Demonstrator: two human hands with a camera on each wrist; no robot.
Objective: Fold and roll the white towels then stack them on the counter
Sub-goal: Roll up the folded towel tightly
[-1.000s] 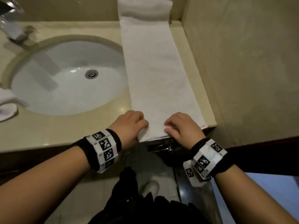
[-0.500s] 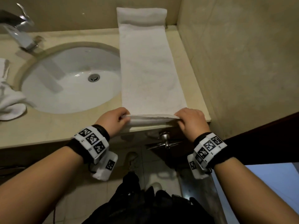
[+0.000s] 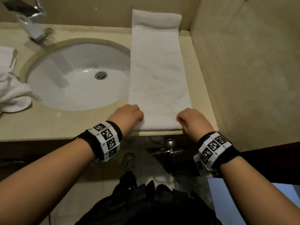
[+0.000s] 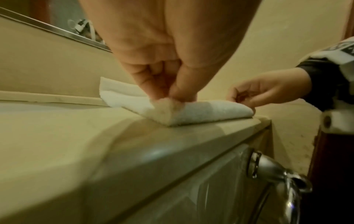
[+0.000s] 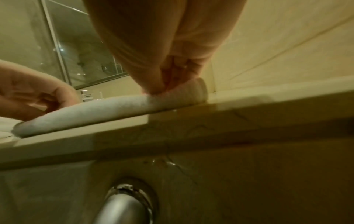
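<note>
A long white towel (image 3: pixel 158 75), folded into a narrow strip, lies on the beige counter (image 3: pixel 56 124) to the right of the sink, reaching from the front edge to the back wall. Its near end is turned over into a low first roll (image 4: pixel 206 111) (image 5: pixel 107 110). My left hand (image 3: pixel 129 117) pinches the roll's left end (image 4: pixel 168 98) with curled fingers. At the roll's right end my right hand (image 3: pixel 191 120) pinches the cloth (image 5: pixel 159 89) the same way. A rolled white towel (image 3: pixel 155 19) lies across the back of the counter, at the strip's far end.
The white sink basin (image 3: pixel 78 78) and chrome faucet (image 3: pixel 30 21) take up the counter's left. A crumpled white towel (image 3: pixel 11 88) lies at the far left edge. A tiled wall (image 3: pixel 243 70) borders the counter on the right. A chrome door handle (image 3: pixel 170 146) sticks out below.
Both hands lifted the towel's near end off the counter's front edge and turned it over forward; it now lies as a small roll under my fingers.
</note>
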